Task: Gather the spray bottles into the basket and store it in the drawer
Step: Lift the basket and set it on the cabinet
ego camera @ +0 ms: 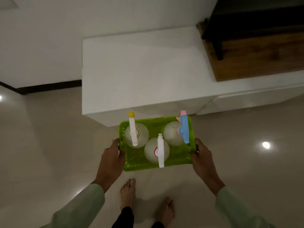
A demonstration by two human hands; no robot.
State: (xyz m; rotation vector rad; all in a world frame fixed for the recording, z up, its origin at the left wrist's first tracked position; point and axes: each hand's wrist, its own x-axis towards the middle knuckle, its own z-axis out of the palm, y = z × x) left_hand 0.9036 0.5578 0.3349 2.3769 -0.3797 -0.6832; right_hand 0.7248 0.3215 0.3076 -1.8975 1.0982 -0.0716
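Glossy pale floor tiles (49, 145) filled the dim room, catching small bright reflections of lamps. You stood barefoot on them, holding a green basket (148, 164) in the air in front of a low white cabinet (141, 71); the basket's far rim sat just before the cabinet's near corner as seen from above. Your left hand (110, 157) was closed around the basket's left short edge, fingers curled over the rim. Your right hand (202, 156) gripped the opposite short edge in the same way. Both wrists came out of pale green sleeves (79, 209).

Three round, whitish spray bottles stood upright inside the basket. The bottle with the yellow nozzle (133, 129) stood at the basket's far left, its long white sprayer head reaching past the far rim. The bottle with the blue sprayer (183, 130) stood at the far right, its pink tip also poking beyond the rim. The bottle with the white sprayer (160, 153) stood in the basket's near middle, touching or almost touching the other two.

Beyond the basket, the cabinet's drawer fronts (246, 102) looked shut, and a dark wooden piece (256, 51) rested on the cabinet's right part.
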